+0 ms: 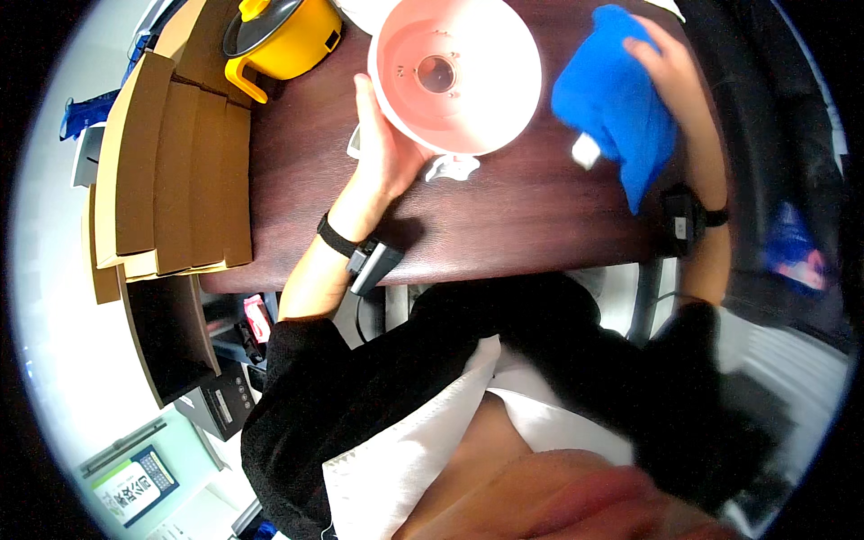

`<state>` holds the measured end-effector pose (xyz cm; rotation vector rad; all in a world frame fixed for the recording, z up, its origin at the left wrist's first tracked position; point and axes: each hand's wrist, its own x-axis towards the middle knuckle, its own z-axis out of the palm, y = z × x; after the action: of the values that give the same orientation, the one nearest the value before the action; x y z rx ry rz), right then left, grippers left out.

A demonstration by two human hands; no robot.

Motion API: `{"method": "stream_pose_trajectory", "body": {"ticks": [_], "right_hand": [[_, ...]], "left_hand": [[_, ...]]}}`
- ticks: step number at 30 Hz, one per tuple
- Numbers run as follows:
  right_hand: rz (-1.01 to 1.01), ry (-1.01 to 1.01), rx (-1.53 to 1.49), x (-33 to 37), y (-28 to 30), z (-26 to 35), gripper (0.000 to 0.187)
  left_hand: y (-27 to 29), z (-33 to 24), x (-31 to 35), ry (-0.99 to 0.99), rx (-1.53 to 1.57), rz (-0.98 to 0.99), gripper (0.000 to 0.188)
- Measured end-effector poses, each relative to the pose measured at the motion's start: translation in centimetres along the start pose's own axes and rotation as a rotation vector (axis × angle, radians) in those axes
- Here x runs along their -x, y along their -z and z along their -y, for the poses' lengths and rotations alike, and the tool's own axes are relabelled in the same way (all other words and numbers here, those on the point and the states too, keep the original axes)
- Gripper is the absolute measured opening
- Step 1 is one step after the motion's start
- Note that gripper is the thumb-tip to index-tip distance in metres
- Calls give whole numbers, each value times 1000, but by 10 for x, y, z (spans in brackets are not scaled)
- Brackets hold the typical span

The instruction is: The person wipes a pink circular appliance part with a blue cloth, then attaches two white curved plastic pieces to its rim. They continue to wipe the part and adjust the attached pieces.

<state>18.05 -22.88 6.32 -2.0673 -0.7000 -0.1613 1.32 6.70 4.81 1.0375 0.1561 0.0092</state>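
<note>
- Fingers of the left hand cup the pink-lined round bowl at its lower left, thumb up along the outer wall, the rest hidden beneath; a supporting hold, it seems, that steadies the wall against the palm.
- Over to the right hand, and its fingers bend around the upper right of the blue cloth, bunching it, which likely explains those folds and the loose corner hanging toward the person!
- That bowl's mouth faces up at the wearer, probably for a clear look inside, with the dark round centre plainly in view; whether its base touches the table, I cannot tell.
- Bowl and cloth sit apart, bare brown tabletop between them.
- Just below the bowl lies a white moulded piece; at the cloth's lower edge pokes a white scrap, perhaps its label.
- Farther out, upper left: a lidded yellow pot, handle toward the person, beside a cardboard box, both seemingly parked there to leave the hands room.
</note>
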Motion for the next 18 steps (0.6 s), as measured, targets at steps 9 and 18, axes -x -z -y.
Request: {"method": "stream_pose_trajectory", "body": {"ticks": [9,18], "right_hand": [[-377,-213,564,-10,-20,-102,63],[-332,-232,558,-2,-19,-104,60]], "left_hand": [[12,-7,-6,-24,94,-77,85],[19,4,-9,-54,-14,-90,89]]}}
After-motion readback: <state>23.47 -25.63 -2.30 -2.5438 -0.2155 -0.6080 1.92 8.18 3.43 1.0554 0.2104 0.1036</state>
